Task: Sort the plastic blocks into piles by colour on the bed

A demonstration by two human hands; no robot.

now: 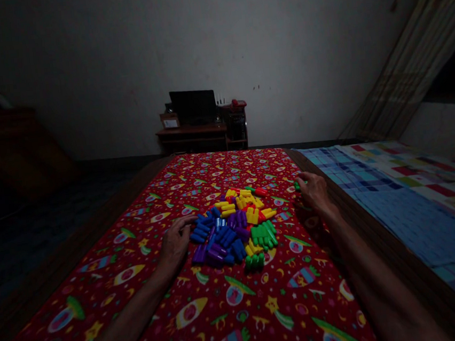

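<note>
A loose heap of plastic building blocks lies on a red patterned cloth (225,310). Blue blocks (202,231) and purple blocks (215,253) make up its left part, yellow blocks (253,215) the far right, green blocks (264,235) the near right. My left hand (177,237) rests at the heap's left edge, fingers stretched toward the blue blocks; whether they touch is hard to see. Off to the right, near the cloth's edge, my right hand (313,190) is closed on a green block (297,186), partly hidden by the fingers. A red block (260,192) lies at the far side.
A desk (191,131) with a dark monitor (193,107) stands against the far wall. Right of the cloth is a bed or mat with a blue checked cover (392,208). A curtain (406,62) hangs at the right. Dark furniture (12,148) stands at left.
</note>
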